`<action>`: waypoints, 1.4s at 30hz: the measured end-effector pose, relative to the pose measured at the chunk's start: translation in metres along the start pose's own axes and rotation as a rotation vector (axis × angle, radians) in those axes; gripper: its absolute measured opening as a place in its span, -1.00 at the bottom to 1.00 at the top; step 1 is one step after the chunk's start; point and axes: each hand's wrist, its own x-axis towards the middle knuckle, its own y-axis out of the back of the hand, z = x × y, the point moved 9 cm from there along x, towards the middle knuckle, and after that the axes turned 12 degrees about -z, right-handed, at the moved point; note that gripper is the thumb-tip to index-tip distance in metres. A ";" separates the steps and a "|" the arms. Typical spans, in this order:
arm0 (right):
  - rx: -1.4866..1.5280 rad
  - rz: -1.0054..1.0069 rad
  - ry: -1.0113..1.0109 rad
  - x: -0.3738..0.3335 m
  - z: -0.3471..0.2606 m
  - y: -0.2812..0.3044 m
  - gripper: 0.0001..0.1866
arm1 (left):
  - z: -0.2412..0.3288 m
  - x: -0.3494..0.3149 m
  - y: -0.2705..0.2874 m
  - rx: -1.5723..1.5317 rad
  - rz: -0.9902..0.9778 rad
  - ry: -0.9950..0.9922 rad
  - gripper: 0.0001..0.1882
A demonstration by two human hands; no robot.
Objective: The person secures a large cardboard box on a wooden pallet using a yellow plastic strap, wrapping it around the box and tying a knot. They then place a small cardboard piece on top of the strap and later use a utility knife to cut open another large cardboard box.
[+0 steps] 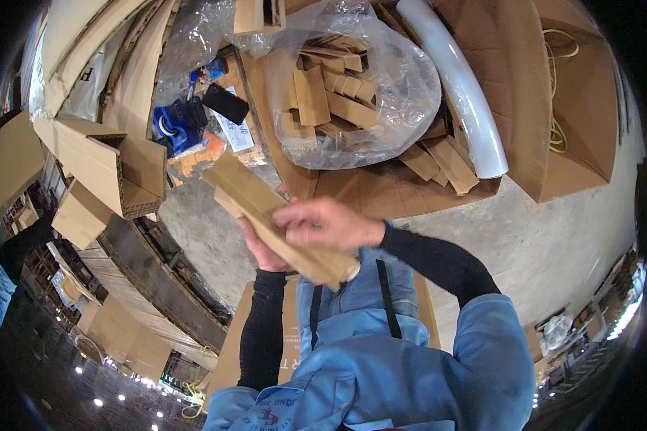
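Note:
A long strip of brown cardboard [266,219], folded lengthwise into a channel, lies slantwise in front of my body. My left hand [263,250] grips it from below, the thumb along its near side and fingertips showing past the far edge. Over the strip's middle is my right hand [327,224], blurred by motion, its fingers bent toward the cardboard. Whether those fingers hold the strip or only touch it, I cannot tell. Beyond both hands, a clear plastic bag [402,136] stands open, with several folded cardboard pieces [352,90] inside.
Loose cardboard strips [446,164] lie beside the bag in a large cardboard box. A roll of clear film [464,93] leans there too. To the left are a black phone [226,104], a blue tape dispenser [176,123] and an open carton [140,176]. Yellow strapping [556,133] hangs at right.

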 end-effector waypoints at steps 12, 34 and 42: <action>-1.847 0.725 -0.696 0.030 -0.011 0.268 -0.76 | -0.003 -0.073 -0.039 -0.728 -0.650 0.203 0.26; -1.290 0.580 -0.350 -0.097 -0.142 0.144 -0.63 | -0.032 -0.060 -0.037 -0.433 -0.322 0.194 0.11; -0.569 1.037 -0.121 -0.211 -0.106 0.056 -0.70 | -0.053 0.019 -0.079 -0.376 -0.290 0.154 -0.14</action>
